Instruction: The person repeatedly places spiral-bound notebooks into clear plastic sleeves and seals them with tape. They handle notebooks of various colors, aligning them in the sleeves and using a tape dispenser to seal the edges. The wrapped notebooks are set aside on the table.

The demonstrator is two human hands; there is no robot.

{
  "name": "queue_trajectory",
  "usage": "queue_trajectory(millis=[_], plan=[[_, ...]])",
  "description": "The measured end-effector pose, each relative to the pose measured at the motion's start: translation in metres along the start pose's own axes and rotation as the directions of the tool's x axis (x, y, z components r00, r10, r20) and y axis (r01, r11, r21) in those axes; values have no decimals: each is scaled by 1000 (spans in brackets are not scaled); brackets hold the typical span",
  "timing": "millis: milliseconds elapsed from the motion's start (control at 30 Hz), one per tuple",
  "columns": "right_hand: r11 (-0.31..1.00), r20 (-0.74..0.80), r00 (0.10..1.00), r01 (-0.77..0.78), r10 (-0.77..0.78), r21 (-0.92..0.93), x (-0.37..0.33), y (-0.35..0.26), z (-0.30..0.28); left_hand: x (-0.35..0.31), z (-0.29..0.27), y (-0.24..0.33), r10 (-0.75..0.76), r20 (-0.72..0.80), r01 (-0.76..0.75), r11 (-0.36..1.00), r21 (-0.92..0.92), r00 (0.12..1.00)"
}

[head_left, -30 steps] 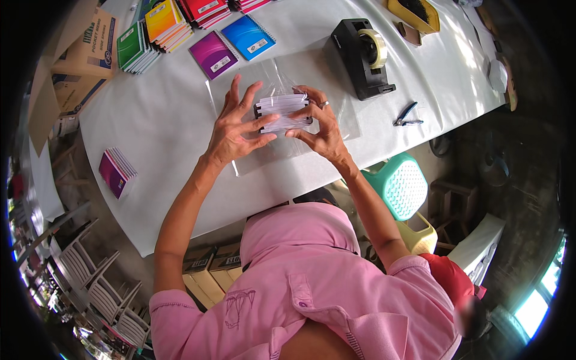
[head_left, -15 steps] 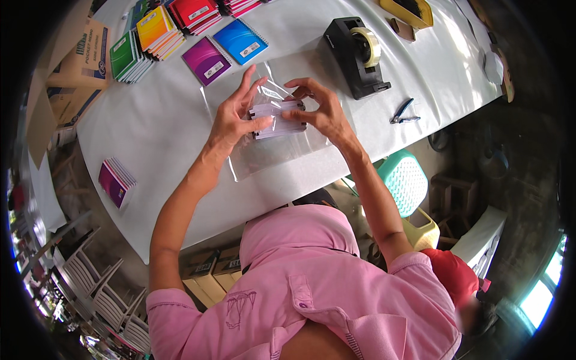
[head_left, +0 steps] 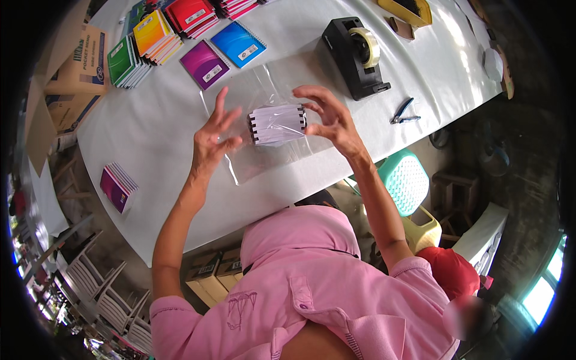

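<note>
A block of small notebooks (head_left: 278, 125), pages and dark bound edges upward, lies on a clear plastic sheet (head_left: 247, 170) at the middle of the table. Some of the film covers the block and catches the light. To its left, my left hand (head_left: 215, 137) is raised with fingers spread, apart from the block and holding nothing. My right hand (head_left: 336, 123) curves around the right side, fingers apart. Its thumb tip is close to the block's right edge; whether it touches the film I cannot tell.
Beyond the sheet lie a purple notebook (head_left: 204, 63), a blue notebook (head_left: 239, 44) and colored notebook stacks (head_left: 155, 34). A black tape dispenser (head_left: 351, 60) and blue-handled pliers (head_left: 405, 111) are at right. Purple notebooks (head_left: 118, 187) sit left. A person in a red cap (head_left: 449, 273) is nearby.
Both hands have come away from the notebook block and spread apart, the left hand moving farther left. The top of the block is now uncovered by fingers.
</note>
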State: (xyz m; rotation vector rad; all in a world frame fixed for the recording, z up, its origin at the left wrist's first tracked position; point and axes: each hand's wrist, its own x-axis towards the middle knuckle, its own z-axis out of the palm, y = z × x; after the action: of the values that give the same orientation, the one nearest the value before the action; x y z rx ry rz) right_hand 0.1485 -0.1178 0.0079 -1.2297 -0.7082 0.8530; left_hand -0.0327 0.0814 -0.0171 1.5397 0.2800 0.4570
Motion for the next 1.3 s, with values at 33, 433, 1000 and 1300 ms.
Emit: queue_trajectory(millis=[33, 433, 1000, 1300], plan=[[998, 5, 998, 56, -56, -23, -9, 11, -6, -8, -4, -9, 51, 27, -52, 996, 71, 998], [812, 66, 974, 218, -217, -542, -9, 18, 11, 23, 9, 12, 279, 361, -452, 641, 620, 890], [920, -31, 996, -85, 79, -382, 26, -5, 7, 34, 32, 10, -76, 142, 90, 991, -97, 987], [970, 2, 987, -157, 160, -188, 22, 0, 10, 75, 2, 15, -390, 592, 436, 897, 72, 705]])
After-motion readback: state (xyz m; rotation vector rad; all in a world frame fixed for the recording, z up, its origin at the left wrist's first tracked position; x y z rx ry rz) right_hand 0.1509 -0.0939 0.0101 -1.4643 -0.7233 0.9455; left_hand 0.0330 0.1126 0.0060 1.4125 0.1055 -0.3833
